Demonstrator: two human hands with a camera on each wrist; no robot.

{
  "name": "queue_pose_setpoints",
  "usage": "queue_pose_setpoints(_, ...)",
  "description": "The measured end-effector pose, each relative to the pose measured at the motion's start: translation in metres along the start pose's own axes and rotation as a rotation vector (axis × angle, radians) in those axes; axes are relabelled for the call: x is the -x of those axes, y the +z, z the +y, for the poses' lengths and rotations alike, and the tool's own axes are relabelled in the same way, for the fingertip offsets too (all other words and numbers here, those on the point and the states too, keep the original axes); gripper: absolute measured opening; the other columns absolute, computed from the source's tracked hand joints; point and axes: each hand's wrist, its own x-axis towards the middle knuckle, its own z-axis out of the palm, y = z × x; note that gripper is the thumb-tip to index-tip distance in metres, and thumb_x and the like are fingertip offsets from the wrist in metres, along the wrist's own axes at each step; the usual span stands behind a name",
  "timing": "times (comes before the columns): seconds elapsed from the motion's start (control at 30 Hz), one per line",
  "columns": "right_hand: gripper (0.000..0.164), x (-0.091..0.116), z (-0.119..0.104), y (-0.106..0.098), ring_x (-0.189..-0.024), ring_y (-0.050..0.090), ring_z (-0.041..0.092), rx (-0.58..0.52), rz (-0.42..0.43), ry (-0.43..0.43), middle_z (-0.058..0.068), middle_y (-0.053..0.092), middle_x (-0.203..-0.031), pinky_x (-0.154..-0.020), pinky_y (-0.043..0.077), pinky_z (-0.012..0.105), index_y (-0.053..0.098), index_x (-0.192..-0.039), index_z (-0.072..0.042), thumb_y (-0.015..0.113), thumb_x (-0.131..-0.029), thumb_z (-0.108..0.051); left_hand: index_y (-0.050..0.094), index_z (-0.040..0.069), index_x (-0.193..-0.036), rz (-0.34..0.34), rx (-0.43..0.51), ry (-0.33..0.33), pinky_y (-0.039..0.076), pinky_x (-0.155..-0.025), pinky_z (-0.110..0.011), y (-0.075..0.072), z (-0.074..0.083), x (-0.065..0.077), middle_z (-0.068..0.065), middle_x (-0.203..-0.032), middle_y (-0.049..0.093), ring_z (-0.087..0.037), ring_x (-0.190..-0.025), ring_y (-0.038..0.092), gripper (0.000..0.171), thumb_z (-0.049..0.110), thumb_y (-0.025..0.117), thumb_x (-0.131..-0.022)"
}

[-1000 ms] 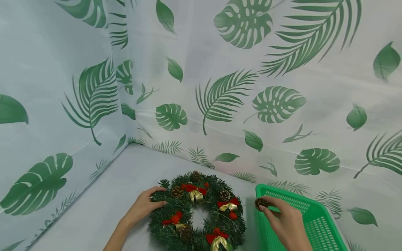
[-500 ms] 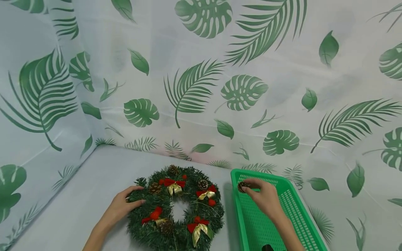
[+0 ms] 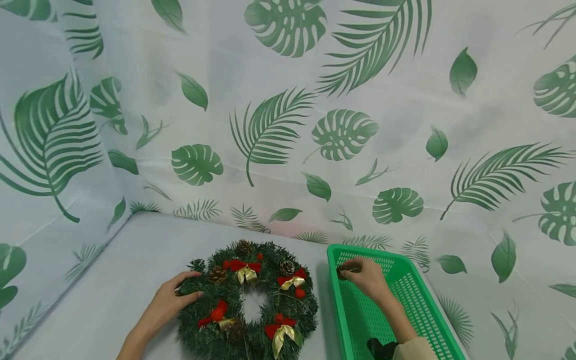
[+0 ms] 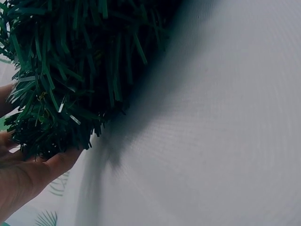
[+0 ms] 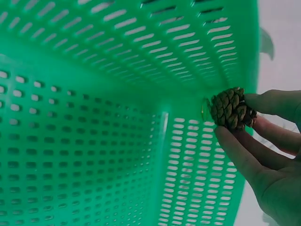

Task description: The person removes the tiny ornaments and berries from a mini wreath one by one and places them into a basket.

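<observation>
A green tinsel wreath lies on the white table, dressed with red-and-gold bows, red berries and several pine cones. My left hand grips its left edge, thumb and fingers around the foliage; in the left wrist view, fingers curl against the dark green tips. My right hand pinches a small brown pine cone between thumb and fingertips. The cone is inside the far left corner of the green plastic basket, below its rim and close to the perforated walls.
The basket stands just right of the wreath, with a narrow strip of table between them. A white curtain printed with green leaves closes off the back and left of the table. A black wrist mount shows near my right sleeve.
The head view has swung right. My right hand has carried the pine cone from the basket's left rim into the basket's far corner, lower down. My left hand has stayed on the wreath.
</observation>
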Motion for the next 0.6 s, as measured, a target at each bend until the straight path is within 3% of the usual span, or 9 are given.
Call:
queue_pose_setpoints(0.33, 0.02, -0.019, 0.017, 0.014, -0.088, 0.071, 0.036, 0.073, -0.027, 0.026, 0.019, 0.075, -0.095, -0.072, 0.061, 0.047, 0.074, -0.103, 0.009, 0.077, -0.089, -0.006, 0.059, 0.01, -0.143, 0.022, 0.001, -0.022, 0.047, -0.101, -0.069, 0.001, 0.001, -0.001, -0.029, -0.157, 0.042, -0.056, -0.143, 0.037, 0.06, 0.035, 0.079, -0.091)
queue_pose_setpoints(0.6, 0.017, -0.03, 0.024, 0.022, -0.077, 0.072, 0.029, 0.084, -0.025, 0.067, 0.017, 0.076, -0.087, -0.067, 0.061, 0.043, 0.077, -0.096, 0.009, 0.079, -0.085, -0.004, 0.059, 0.01, -0.143, 0.018, 0.016, -0.022, 0.046, -0.102, -0.07, 0.001, 0.001, -0.001, -0.028, -0.158, 0.041, -0.055, -0.144, 0.036, 0.061, 0.036, 0.079, -0.091)
